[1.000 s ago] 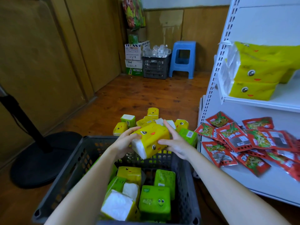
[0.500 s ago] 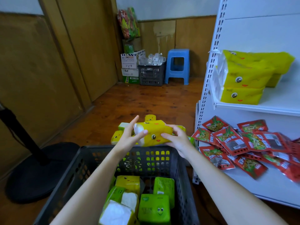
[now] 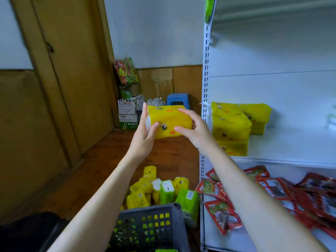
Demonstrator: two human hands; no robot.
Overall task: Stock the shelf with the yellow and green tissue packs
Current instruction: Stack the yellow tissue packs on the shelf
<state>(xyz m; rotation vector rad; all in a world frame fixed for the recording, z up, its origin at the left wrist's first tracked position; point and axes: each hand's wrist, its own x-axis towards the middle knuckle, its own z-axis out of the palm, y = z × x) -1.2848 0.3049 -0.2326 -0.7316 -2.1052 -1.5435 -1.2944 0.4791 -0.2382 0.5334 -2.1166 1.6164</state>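
Note:
I hold a yellow tissue pack (image 3: 169,120) with a cartoon face up in the air between both hands, just left of the white shelf unit (image 3: 272,142). My left hand (image 3: 145,131) grips its left end, thumb on the front. My right hand (image 3: 192,130) grips its right end, fingers over the top. A stack of yellow tissue packs (image 3: 234,128) sits on the middle shelf, close to the right of the held pack. More yellow and green packs (image 3: 163,191) lie on the floor beyond the dark plastic crate (image 3: 151,226).
Red snack packets (image 3: 272,195) cover the lower shelf. A blue stool (image 3: 177,100), cardboard boxes (image 3: 128,113) and a hanging bunch of snack bags (image 3: 125,70) stand in the far corner. Wooden doors line the left wall. A dark fan base (image 3: 29,231) shows at bottom left.
Both hands have lifted the yellow pack from just above the crate up to the height of the middle shelf and slightly to the right. The view has tilted upward.

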